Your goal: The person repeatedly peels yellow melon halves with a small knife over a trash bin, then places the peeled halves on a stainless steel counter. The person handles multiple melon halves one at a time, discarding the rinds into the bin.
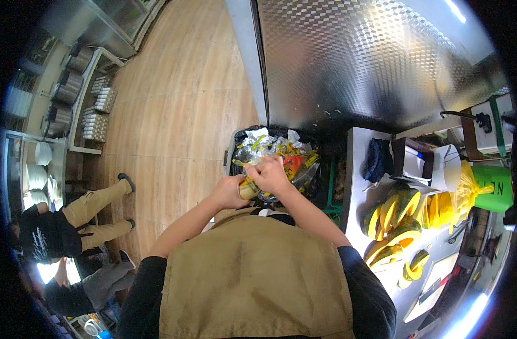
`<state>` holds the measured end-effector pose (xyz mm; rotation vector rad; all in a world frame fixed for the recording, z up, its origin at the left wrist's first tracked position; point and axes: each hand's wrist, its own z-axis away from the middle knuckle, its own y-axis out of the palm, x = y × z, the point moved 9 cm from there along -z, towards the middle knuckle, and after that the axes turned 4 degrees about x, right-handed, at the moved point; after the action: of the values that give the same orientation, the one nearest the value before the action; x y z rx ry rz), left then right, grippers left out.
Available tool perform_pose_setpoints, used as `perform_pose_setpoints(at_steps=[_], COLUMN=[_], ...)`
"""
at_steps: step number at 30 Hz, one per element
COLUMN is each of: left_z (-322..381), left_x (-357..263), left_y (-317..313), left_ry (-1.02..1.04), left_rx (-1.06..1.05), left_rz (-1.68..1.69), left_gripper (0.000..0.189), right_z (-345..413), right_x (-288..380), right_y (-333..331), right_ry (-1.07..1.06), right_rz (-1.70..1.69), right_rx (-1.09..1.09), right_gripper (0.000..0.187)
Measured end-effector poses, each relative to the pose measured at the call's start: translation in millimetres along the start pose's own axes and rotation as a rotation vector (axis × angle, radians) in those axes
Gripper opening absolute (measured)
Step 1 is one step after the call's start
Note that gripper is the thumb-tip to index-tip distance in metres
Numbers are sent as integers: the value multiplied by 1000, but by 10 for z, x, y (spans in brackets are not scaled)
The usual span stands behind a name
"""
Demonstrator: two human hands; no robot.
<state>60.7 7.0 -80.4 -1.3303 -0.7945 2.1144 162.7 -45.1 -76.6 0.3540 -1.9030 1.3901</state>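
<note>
Above a lined waste bin (237, 140), my left hand (228, 193) grips a partly green and yellow piece of squash (249, 190). My right hand (269, 173) is curled close against the upper end of that piece, its fingers bent. Whatever that hand may hold is hidden by the fingers. Beneath both hands the bin is heaped with yellow and green peelings (290, 149), crumpled clear plastic and a red scrap (293, 163).
On the steel counter (353, 169) at right lie several cut pumpkin wedges (394, 237), a yellow plastic bag (464, 195), and a knife (430, 291) on a white cutting board (438, 271). A textured metal panel (326, 63) rises ahead. Two people (50, 231) are at left, near shelves of plates (37, 176).
</note>
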Motion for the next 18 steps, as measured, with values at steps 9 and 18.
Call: perform_pose_setpoints(at_steps=[9, 18], left_z=[128, 71], left_x=[37, 379], left_y=[-108, 126], left_ry=[99, -154], left_rx=[-116, -77], left_rz=[134, 350], left_gripper=[36, 35], right_z=[213, 77], right_x=[-959, -25], right_y=[281, -6], right_ry=[416, 72], right_rz=[202, -130], right_rx=[171, -92], right_gripper=[53, 47])
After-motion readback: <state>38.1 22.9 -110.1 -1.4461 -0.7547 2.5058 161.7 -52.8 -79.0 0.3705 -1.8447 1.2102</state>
